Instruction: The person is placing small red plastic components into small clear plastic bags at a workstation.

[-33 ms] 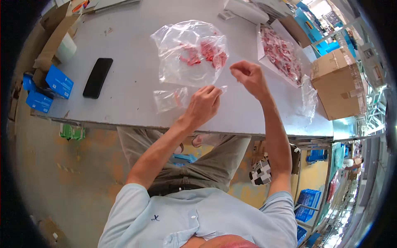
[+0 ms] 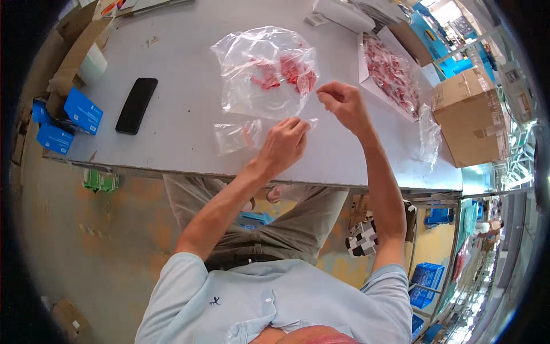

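Observation:
My left hand [image 2: 283, 144] is closed near the table's front edge, pinching a small clear plastic bag [image 2: 312, 122]; a corner of it pokes out past the fingertips. The rest of that bag is hidden by the hand. My right hand [image 2: 345, 106] hovers to the right with thumb and fingers drawn together, and whatever it may hold is too small to make out. Just beyond both hands lies a large clear plastic bag [image 2: 240, 94] with small red pieces [image 2: 295, 71] in it. Left of my left hand, another small clear bag [image 2: 234, 137] rests flat, with a pinkish piece inside.
At the back right stands an open white box [image 2: 366, 77] of red pieces in clear wrapping, beside a cardboard box [image 2: 467, 109]. Crumpled clear plastic [image 2: 428, 137] lies near it. A black phone [image 2: 136, 107] and blue cartons [image 2: 83, 112] are on the left.

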`<state>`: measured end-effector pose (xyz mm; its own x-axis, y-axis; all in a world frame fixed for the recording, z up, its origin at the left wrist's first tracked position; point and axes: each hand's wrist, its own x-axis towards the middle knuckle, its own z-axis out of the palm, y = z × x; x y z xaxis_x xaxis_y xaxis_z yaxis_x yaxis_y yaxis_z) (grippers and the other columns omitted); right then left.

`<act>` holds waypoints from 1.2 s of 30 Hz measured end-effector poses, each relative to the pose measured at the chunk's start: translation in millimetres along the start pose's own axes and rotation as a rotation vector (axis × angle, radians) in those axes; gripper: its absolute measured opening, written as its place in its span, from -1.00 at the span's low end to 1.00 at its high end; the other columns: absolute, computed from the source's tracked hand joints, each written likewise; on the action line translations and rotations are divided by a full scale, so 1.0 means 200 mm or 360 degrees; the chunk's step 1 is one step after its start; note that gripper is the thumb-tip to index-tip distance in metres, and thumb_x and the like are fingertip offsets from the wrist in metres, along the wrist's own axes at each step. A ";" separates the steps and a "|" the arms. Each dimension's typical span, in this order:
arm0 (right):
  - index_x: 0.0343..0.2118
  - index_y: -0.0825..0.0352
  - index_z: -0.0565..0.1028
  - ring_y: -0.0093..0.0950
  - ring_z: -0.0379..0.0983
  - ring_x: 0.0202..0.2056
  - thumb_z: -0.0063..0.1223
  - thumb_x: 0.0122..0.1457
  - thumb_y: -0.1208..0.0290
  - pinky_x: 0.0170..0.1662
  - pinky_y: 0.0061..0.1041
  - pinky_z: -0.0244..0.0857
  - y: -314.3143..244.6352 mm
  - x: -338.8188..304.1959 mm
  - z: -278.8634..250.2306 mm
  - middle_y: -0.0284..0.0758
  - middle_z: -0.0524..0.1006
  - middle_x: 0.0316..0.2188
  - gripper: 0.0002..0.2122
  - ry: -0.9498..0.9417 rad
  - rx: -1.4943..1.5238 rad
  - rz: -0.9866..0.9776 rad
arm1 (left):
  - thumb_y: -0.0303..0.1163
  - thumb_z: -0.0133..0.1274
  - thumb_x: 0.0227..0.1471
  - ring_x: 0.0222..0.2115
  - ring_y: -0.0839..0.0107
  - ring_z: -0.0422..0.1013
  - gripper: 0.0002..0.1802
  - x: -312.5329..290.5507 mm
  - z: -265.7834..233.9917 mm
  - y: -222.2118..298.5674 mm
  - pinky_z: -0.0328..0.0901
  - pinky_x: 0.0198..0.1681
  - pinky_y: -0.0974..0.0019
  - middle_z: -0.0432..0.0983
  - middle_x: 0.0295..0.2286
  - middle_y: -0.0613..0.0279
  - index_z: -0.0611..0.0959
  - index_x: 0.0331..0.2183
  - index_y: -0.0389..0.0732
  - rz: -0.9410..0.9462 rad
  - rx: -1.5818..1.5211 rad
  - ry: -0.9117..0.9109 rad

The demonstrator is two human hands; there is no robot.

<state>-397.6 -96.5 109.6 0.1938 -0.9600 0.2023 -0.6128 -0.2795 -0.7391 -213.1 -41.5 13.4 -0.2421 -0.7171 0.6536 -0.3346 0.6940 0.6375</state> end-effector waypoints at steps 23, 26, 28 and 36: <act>-0.45 0.39 0.59 -0.10 0.58 -0.35 0.14 0.07 0.45 -0.21 -0.19 0.44 0.01 0.33 0.55 -0.11 0.59 -0.49 -0.89 -0.0108 -0.0629 -0.0538 | -0.65 0.12 -0.05 -0.34 0.00 0.51 -0.70 -0.05 0.02 -0.06 0.44 -0.21 0.03 0.56 -0.35 -0.02 0.60 -0.18 -0.31 0.0099 0.0067 -0.0083; -0.40 0.39 0.60 -0.10 0.57 -0.39 0.17 0.05 0.48 -0.25 -0.25 0.45 -0.05 0.24 0.41 -0.12 0.61 -0.48 -0.90 -0.0049 -0.0465 -0.0542 | -0.65 0.13 -0.04 -0.35 0.02 0.51 -0.76 -0.03 0.02 -0.05 0.44 -0.23 0.04 0.54 -0.38 0.01 0.59 -0.24 -0.30 0.0105 0.0087 -0.0057; -0.35 0.39 0.61 -0.26 0.60 -0.44 0.23 0.05 0.50 -0.32 -0.32 0.45 -0.12 0.14 0.29 -0.16 0.63 -0.47 -0.88 0.0024 -0.0260 -0.0328 | -0.65 0.13 -0.03 -0.35 0.03 0.51 -0.79 -0.02 0.00 -0.03 0.44 -0.23 0.04 0.53 -0.39 0.03 0.59 -0.26 -0.30 0.0090 0.0114 -0.0051; -0.28 0.46 0.58 -0.63 0.51 -0.52 0.28 0.17 0.44 -0.51 -0.60 0.38 -0.14 -0.22 0.01 -0.32 0.61 -0.52 -0.82 -0.0187 0.0351 0.0374 | -0.63 0.16 0.00 -0.34 0.08 0.52 -0.83 -0.03 0.02 -0.01 0.46 -0.21 0.06 0.52 -0.40 0.09 0.59 -0.28 -0.29 0.0165 0.0187 0.0051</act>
<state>-387.4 -46.2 119.5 0.1616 -0.9853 -0.0561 -0.4732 -0.0275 -0.8806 -213.8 -39.8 7.2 -0.2521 -0.6382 0.7275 -0.4140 0.7506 0.5150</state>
